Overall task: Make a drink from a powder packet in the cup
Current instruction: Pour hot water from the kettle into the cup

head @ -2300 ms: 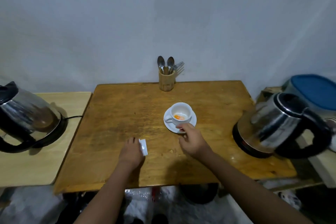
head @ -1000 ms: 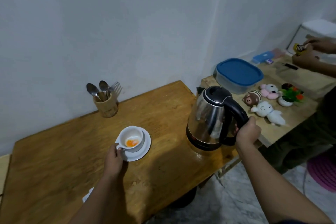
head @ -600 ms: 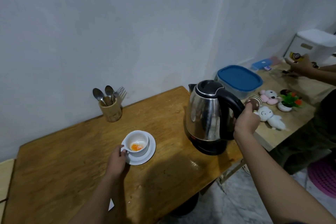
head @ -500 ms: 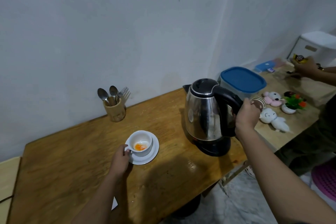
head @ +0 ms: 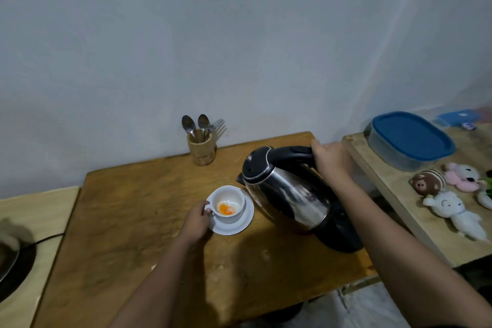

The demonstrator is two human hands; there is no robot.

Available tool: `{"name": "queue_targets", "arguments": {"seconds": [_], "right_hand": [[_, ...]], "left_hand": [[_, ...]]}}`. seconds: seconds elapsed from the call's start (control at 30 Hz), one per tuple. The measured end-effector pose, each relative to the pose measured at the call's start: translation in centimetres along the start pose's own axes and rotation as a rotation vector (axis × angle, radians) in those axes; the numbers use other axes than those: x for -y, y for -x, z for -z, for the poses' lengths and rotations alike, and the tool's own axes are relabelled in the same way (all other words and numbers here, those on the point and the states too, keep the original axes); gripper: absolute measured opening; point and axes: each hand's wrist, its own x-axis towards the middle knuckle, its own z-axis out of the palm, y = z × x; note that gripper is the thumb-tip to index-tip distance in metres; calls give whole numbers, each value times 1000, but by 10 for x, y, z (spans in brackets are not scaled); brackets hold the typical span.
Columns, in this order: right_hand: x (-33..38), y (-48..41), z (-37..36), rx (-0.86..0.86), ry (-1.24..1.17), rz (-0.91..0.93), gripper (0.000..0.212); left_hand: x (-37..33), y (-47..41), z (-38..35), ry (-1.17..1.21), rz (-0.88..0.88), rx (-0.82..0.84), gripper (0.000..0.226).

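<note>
A white cup (head: 231, 202) with orange powder in its bottom stands on a white saucer (head: 239, 225) in the middle of the brown wooden table (head: 133, 216). My left hand (head: 195, 222) holds the cup's handle at its left side. My right hand (head: 330, 157) grips the black handle of a steel kettle (head: 286, 192). The kettle is lifted off its black base (head: 342, 234) and tilted, its spout just above the cup's right rim. No water shows at the spout. The powder packet is not in view.
A wooden holder (head: 201, 149) with spoons and a fork stands at the table's back edge. On a bench to the right sit a blue-lidded container (head: 410, 138) and small plush toys (head: 450, 194). A second kettle's base (head: 13, 261) and cord lie at the left.
My right hand has lifted the kettle off its base, carried it left and tipped its spout over the cup. My left hand stays on the cup's handle.
</note>
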Motion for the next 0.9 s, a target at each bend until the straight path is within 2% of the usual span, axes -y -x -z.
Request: {"name": "queue_targets", "arguments": {"seconds": [0.3, 0.57, 0.9], "right_hand": [[36, -10, -24, 208, 227, 222, 38], [48, -11, -36, 226, 334, 401, 42], [53, -12, -43, 226, 372, 482, 43]], "left_hand": [[-7, 3, -5, 12, 24, -22, 22], [-5, 1, -5, 17, 32, -45, 12], [-4, -3, -4, 25, 77, -6, 19]]}}
